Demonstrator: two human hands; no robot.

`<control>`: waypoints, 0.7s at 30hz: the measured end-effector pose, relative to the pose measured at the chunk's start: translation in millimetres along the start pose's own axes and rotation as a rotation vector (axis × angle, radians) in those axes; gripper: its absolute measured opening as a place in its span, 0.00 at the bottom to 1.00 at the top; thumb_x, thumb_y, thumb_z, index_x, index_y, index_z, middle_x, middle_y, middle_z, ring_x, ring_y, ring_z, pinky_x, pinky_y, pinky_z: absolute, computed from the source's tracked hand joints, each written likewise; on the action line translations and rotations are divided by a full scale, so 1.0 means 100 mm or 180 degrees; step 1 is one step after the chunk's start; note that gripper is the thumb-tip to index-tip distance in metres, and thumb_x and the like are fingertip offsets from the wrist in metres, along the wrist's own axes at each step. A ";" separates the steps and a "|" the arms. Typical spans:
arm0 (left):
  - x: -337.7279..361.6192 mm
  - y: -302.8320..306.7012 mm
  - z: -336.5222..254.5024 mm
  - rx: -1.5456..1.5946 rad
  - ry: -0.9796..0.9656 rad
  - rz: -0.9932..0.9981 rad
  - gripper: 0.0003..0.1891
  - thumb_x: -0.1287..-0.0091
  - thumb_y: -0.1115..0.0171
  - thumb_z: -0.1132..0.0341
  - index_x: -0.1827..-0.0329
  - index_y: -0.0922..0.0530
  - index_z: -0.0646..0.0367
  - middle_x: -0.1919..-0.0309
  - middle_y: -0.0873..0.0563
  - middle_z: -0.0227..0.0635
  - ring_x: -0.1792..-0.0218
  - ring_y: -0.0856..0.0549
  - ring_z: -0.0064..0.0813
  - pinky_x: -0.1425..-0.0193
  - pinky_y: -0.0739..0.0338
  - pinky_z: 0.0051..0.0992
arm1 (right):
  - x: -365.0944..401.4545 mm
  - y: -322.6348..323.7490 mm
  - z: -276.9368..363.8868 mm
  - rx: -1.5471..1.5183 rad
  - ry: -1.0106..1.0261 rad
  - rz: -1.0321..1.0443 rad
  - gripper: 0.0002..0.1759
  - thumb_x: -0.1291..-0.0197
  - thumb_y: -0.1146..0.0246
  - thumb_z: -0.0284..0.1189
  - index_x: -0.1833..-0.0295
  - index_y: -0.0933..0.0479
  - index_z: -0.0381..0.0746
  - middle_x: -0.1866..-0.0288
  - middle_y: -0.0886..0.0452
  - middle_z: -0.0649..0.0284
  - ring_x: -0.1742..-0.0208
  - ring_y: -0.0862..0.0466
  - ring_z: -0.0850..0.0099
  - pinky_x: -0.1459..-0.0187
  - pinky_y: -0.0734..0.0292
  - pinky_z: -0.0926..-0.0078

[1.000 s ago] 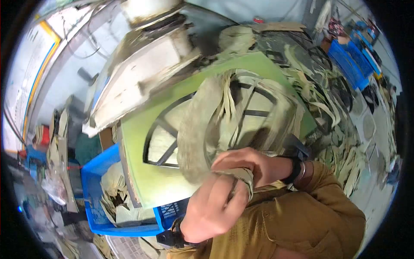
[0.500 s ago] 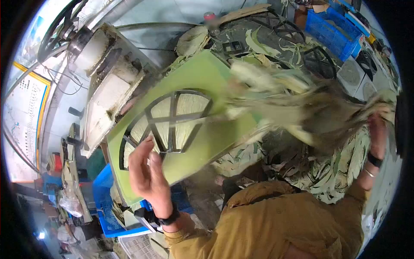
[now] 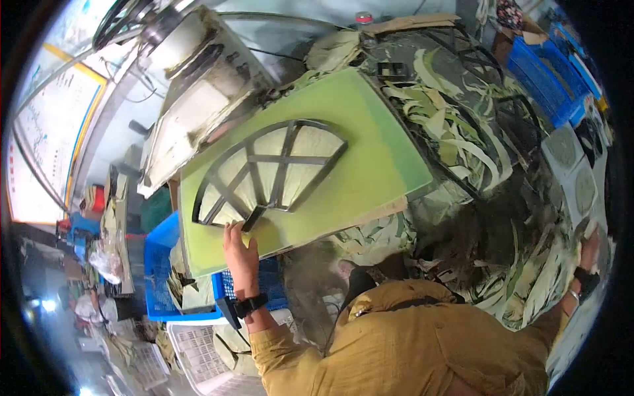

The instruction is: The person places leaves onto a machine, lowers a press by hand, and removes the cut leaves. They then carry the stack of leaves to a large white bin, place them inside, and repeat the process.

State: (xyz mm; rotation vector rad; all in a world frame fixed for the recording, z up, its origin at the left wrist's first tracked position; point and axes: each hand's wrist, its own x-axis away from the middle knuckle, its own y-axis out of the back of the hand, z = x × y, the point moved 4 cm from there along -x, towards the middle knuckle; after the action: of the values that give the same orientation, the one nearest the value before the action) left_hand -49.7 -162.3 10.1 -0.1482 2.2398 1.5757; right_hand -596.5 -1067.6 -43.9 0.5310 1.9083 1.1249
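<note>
A fan-shaped dark metal cutting frame lies flat on a pale green board. Pale sheet material fills the spaces between its bars. My left hand is at the board's near edge, fingers outstretched, their tips right by the frame's short stem and the thumb apart. Far out at the right edge, my right hand reaches low beside a heap of pale green scraps; its fingers are partly lost in blur, so I cannot tell what it holds.
Beyond the board stands a dirty white machine. Leafy offcuts and more dark metal frames cover the surface to the right. A blue crate sits below the board's left end, and another blue basket stands at back right.
The bundle of strips that my right hand swept over the board has gone from above it. My right hand has moved lower at the right; the left has drawn back along the frame.
</note>
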 end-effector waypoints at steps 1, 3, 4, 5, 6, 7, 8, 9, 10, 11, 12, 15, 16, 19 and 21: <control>-0.02 0.00 0.04 -0.0022 -0.0009 0.0060 0.23 0.48 0.34 0.76 0.47 0.26 0.62 0.43 0.23 0.49 0.37 0.29 0.52 0.34 0.33 0.43 | -0.10 0.09 0.78 -0.0749 0.0066 -0.0040 0.40 0.44 0.34 0.33 0.28 0.41 0.37 0.40 0.24 0.50 0.41 0.23 0.56 0.41 0.29 0.65; -0.06 0.01 0.06 -0.0046 -0.0013 0.0055 0.21 0.49 0.33 0.75 0.50 0.26 0.62 0.44 0.23 0.49 0.39 0.27 0.51 0.37 0.32 0.43 | -0.39 0.59 2.66 -0.2196 0.0182 0.0197 0.27 0.41 0.36 0.34 0.38 0.29 0.35 0.51 0.20 0.52 0.47 0.21 0.60 0.43 0.28 0.64; -0.10 0.01 0.04 -0.0064 -0.0025 0.0030 0.20 0.49 0.32 0.75 0.52 0.26 0.62 0.43 0.24 0.49 0.39 0.27 0.51 0.36 0.32 0.42 | -0.36 1.68 3.86 -0.2836 0.0590 0.0709 0.18 0.39 0.37 0.34 0.47 0.25 0.36 0.55 0.20 0.54 0.51 0.21 0.64 0.48 0.27 0.67; -0.13 0.02 0.03 -0.0115 -0.0142 0.0080 0.19 0.49 0.34 0.76 0.54 0.27 0.63 0.45 0.24 0.49 0.40 0.27 0.51 0.36 0.33 0.43 | -0.31 2.11 4.60 -0.3346 0.0705 0.1613 0.13 0.38 0.38 0.31 0.50 0.24 0.37 0.54 0.21 0.55 0.51 0.22 0.65 0.50 0.27 0.68; -0.17 0.02 0.03 -0.0161 -0.0260 0.0125 0.17 0.49 0.35 0.76 0.55 0.27 0.63 0.46 0.24 0.48 0.41 0.27 0.50 0.35 0.34 0.43 | -0.16 2.55 5.26 -0.2669 0.3084 0.0242 0.11 0.39 0.38 0.29 0.54 0.24 0.35 0.56 0.22 0.56 0.53 0.21 0.63 0.52 0.27 0.68; -0.20 0.03 0.04 -0.0147 -0.0252 0.0102 0.17 0.49 0.35 0.76 0.55 0.27 0.63 0.46 0.24 0.48 0.41 0.27 0.50 0.35 0.34 0.43 | -0.01 2.85 5.78 -0.4095 0.2346 0.0982 0.10 0.40 0.38 0.29 0.57 0.25 0.33 0.58 0.24 0.55 0.56 0.22 0.59 0.54 0.26 0.65; -0.23 0.02 0.03 -0.0237 -0.0373 0.0186 0.16 0.49 0.36 0.76 0.57 0.28 0.64 0.47 0.24 0.48 0.42 0.27 0.50 0.35 0.34 0.44 | 0.12 2.99 6.32 -0.3728 0.2933 0.0836 0.11 0.40 0.38 0.30 0.58 0.26 0.33 0.59 0.25 0.53 0.56 0.23 0.56 0.54 0.26 0.63; -0.26 0.00 0.03 -0.0326 -0.0494 0.0281 0.15 0.49 0.37 0.77 0.58 0.28 0.64 0.49 0.24 0.48 0.44 0.26 0.49 0.35 0.35 0.45 | 0.25 3.39 6.70 -0.3818 0.3429 0.0494 0.12 0.39 0.38 0.32 0.58 0.27 0.34 0.58 0.24 0.51 0.55 0.22 0.56 0.53 0.26 0.62; -0.26 -0.02 0.02 -0.0356 -0.0572 0.0219 0.13 0.48 0.40 0.77 0.59 0.29 0.65 0.50 0.24 0.48 0.45 0.26 0.48 0.37 0.34 0.46 | 0.37 3.40 7.18 -0.3460 0.3948 0.0497 0.15 0.40 0.38 0.35 0.57 0.28 0.34 0.57 0.24 0.50 0.54 0.22 0.54 0.53 0.26 0.60; -0.27 -0.03 0.06 -0.0254 -0.0637 0.0254 0.13 0.48 0.39 0.77 0.59 0.29 0.65 0.50 0.24 0.49 0.45 0.26 0.49 0.37 0.34 0.46 | 0.45 3.56 7.53 -0.3402 0.3969 0.0155 0.16 0.40 0.38 0.36 0.58 0.29 0.34 0.59 0.24 0.50 0.55 0.22 0.53 0.55 0.26 0.57; -0.27 -0.04 0.09 -0.0145 -0.0696 0.0294 0.13 0.48 0.39 0.77 0.59 0.29 0.65 0.50 0.24 0.50 0.45 0.26 0.49 0.38 0.33 0.46 | 0.51 3.67 7.78 -0.3332 0.3991 -0.0179 0.17 0.40 0.38 0.37 0.58 0.31 0.33 0.60 0.23 0.50 0.56 0.21 0.52 0.56 0.26 0.55; -0.11 0.02 0.13 0.0169 -0.0845 0.0314 0.15 0.50 0.36 0.78 0.61 0.30 0.65 0.49 0.23 0.52 0.52 0.24 0.53 0.46 0.29 0.43 | 0.60 3.50 8.34 -0.2941 0.4102 0.0712 0.18 0.38 0.39 0.37 0.56 0.35 0.35 0.62 0.23 0.48 0.59 0.23 0.46 0.58 0.27 0.53; -0.01 0.00 0.16 0.0146 -0.0799 0.0418 0.15 0.49 0.36 0.76 0.60 0.29 0.65 0.47 0.23 0.53 0.50 0.24 0.53 0.45 0.29 0.43 | 0.62 3.56 8.32 -0.2836 0.4129 0.1346 0.17 0.36 0.40 0.36 0.53 0.35 0.35 0.63 0.22 0.47 0.61 0.21 0.44 0.61 0.27 0.51; 0.21 0.27 0.05 0.0337 -0.1082 0.0573 0.14 0.47 0.36 0.75 0.59 0.28 0.64 0.48 0.23 0.53 0.43 0.25 0.52 0.39 0.32 0.47 | 0.80 3.47 8.13 -0.3144 0.4170 0.1799 0.19 0.38 0.40 0.35 0.48 0.33 0.34 0.64 0.20 0.45 0.63 0.19 0.46 0.64 0.25 0.54; 0.27 0.26 0.15 0.0530 -0.1149 0.0670 0.14 0.47 0.34 0.72 0.60 0.28 0.63 0.49 0.22 0.51 0.42 0.25 0.52 0.36 0.34 0.50 | 0.89 3.47 8.00 -0.2923 0.4140 0.1437 0.19 0.38 0.40 0.33 0.47 0.32 0.34 0.63 0.20 0.46 0.63 0.19 0.47 0.63 0.25 0.54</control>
State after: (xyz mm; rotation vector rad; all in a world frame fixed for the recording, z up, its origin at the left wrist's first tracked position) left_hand -78.7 -135.5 18.5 0.3993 2.1344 1.3742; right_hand -3.5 -425.2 16.5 -0.4716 1.8648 2.8811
